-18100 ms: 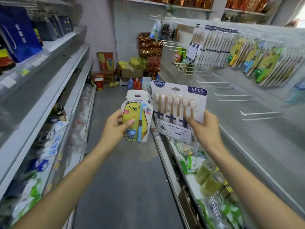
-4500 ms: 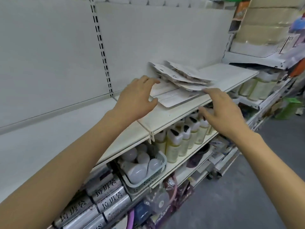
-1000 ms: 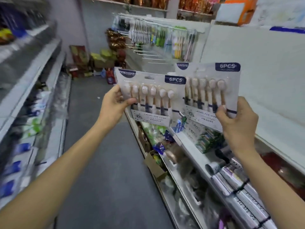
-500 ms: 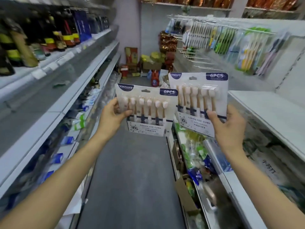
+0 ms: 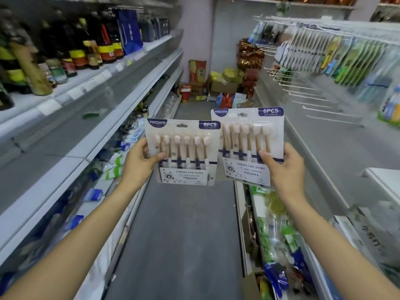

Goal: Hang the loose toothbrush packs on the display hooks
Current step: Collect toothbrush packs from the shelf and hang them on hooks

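My left hand point(image 5: 138, 164) grips the left edge of a white six-piece toothbrush pack point(image 5: 186, 152), thumb across its front. A second identical toothbrush pack point(image 5: 244, 146) is held a little higher and to the right, pinched at its right side by my right hand point(image 5: 283, 169). Both packs face me, upright, over the aisle floor, and their inner edges overlap slightly. The display hooks point(image 5: 320, 98) jut from the white panel on the right, several of them bare, with hanging toothbrush packs point(image 5: 337, 53) on the rows above.
A shelf with dark bottles point(image 5: 71, 50) and lower shelves of goods line the left. On the right, low shelves point(image 5: 279, 230) hold green and blue packets. Cardboard boxes and bags point(image 5: 218, 83) are piled at the aisle's far end. The grey floor point(image 5: 181, 245) runs between.
The view has swung from the right shelving to face down the aisle. Both hands keep their packs, now lower in view, and the hook panel has drawn nearer.
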